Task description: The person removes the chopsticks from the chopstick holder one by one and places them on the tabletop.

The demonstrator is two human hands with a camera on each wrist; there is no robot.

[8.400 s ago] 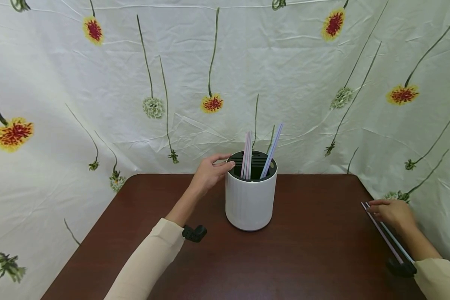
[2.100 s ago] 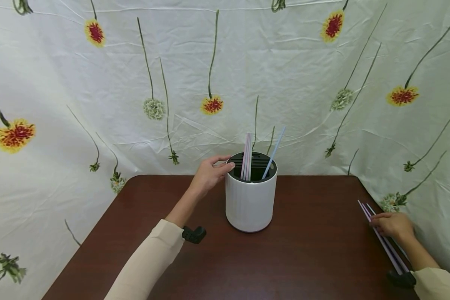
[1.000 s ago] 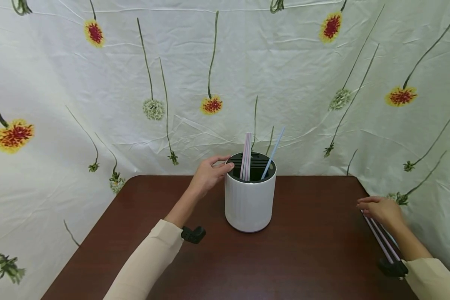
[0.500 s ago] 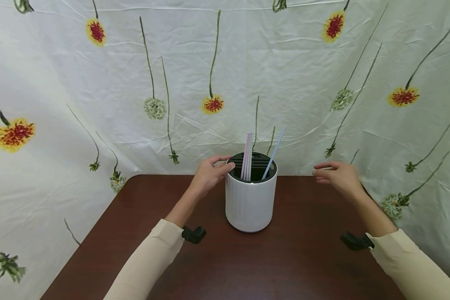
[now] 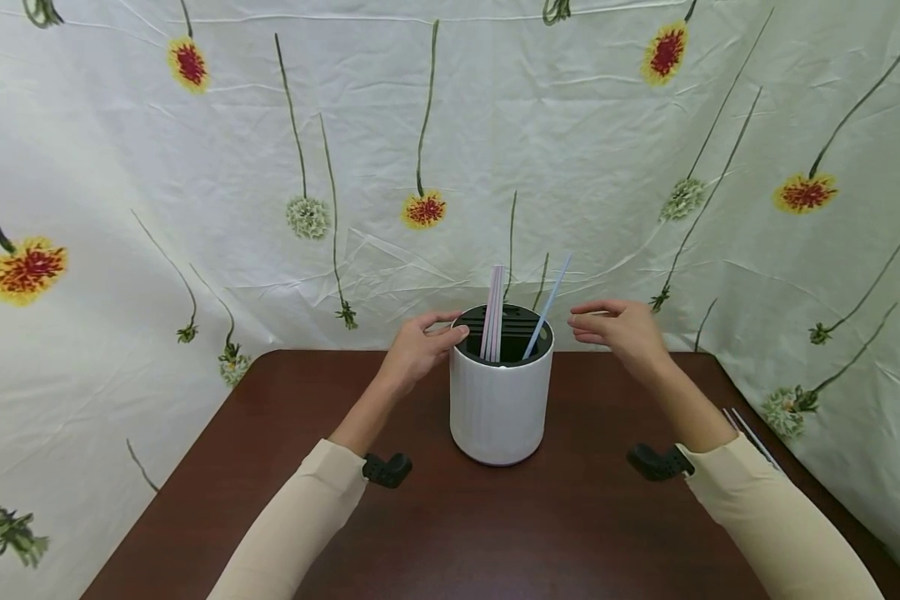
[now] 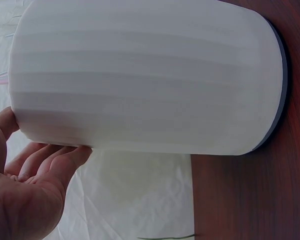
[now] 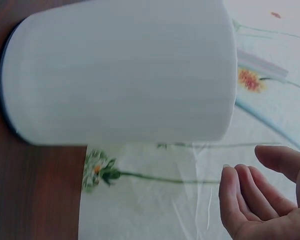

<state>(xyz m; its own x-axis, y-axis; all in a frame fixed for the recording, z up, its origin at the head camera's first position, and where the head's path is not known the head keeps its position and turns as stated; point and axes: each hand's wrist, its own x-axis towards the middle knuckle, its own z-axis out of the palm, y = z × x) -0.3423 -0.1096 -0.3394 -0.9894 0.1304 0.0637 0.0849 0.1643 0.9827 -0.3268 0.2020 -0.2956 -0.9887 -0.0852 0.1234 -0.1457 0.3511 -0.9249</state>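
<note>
A white cylindrical holder (image 5: 498, 417) with a black slotted insert (image 5: 513, 321) stands upright on the table. Inside lean a bundle of pinkish-purple straws (image 5: 492, 312) and, apart from it on the right, one light blue straw (image 5: 548, 304). My left hand (image 5: 418, 352) holds the holder's left rim; the left wrist view has the thumb (image 6: 6, 122) at the top edge and fingers against the side. In the air right of the rim, my right hand (image 5: 624, 333) is empty, thumb and fingers apart, a short way from the blue straw.
More thin straws (image 5: 753, 437) lie along the right side of the dark brown table (image 5: 570, 533), partly hidden by my right sleeve. A white cloth with printed flowers (image 5: 555, 125) hangs behind the table. Each wrist wears a black camera (image 5: 387, 471).
Beside the bundle, the holder now has one blue straw instead of more than one. After setting straws down at the right, my right hand came back empty toward the holder. My left hand stayed.
</note>
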